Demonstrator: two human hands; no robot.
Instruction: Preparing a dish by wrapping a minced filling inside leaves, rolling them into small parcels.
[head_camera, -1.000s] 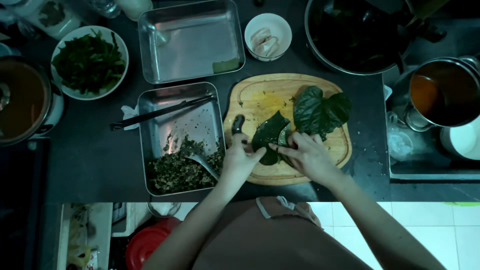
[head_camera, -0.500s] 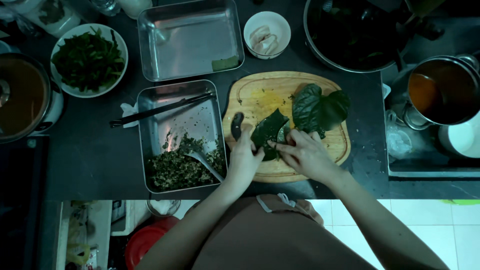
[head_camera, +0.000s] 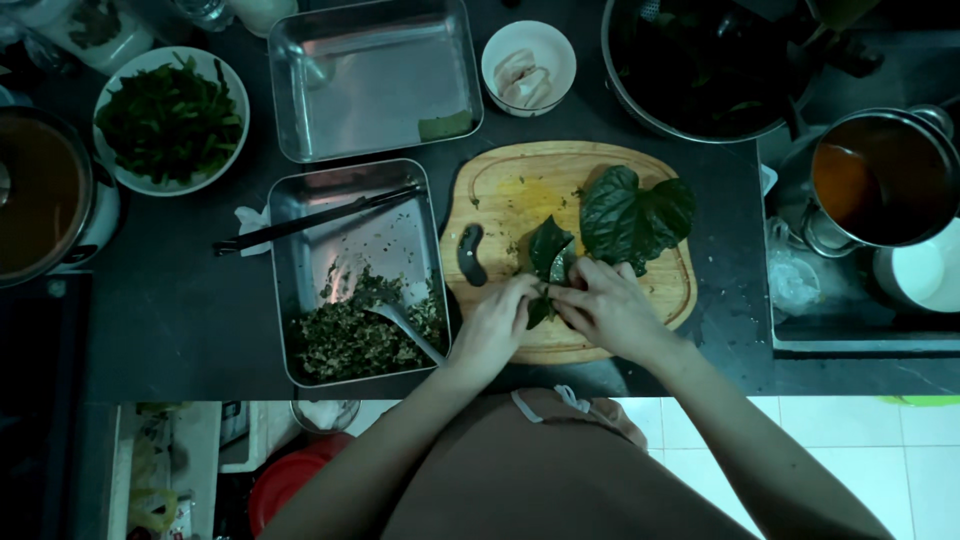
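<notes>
Shifted slightly since the earlier frame: both hands drawn closer together on the small leaf, big leaf unmoved.

Near edge of the wooden cutting board (head_camera: 500, 190): left hand (head_camera: 495, 325) and right hand (head_camera: 605, 305), fingertips meeting, pinched shut on a small dark leaf (head_camera: 548, 255). Leaf partly folded, long axis running near-to-far, far end sticking out beyond the fingers. Equally close to both hands; right hand covers more of it.

Just right and far of that: large heart-shaped leaf (head_camera: 635, 215), flat, glossy, veined, touching the small one's far tip.

Left of board: steel tray (head_camera: 300, 200), chopped dark-green filling (head_camera: 345, 335) heaped at near end, spoon (head_camera: 405, 325) lying in it, black chopsticks (head_camera: 315, 220) laid across far rim.

Farther: empty steel tray (head_camera: 370, 80), white bowl of greens (head_camera: 170, 120), small white bowl (head_camera: 530, 65), large dark pot (head_camera: 700, 60). Far right: pot of orange liquid (head_camera: 880, 180).
</notes>
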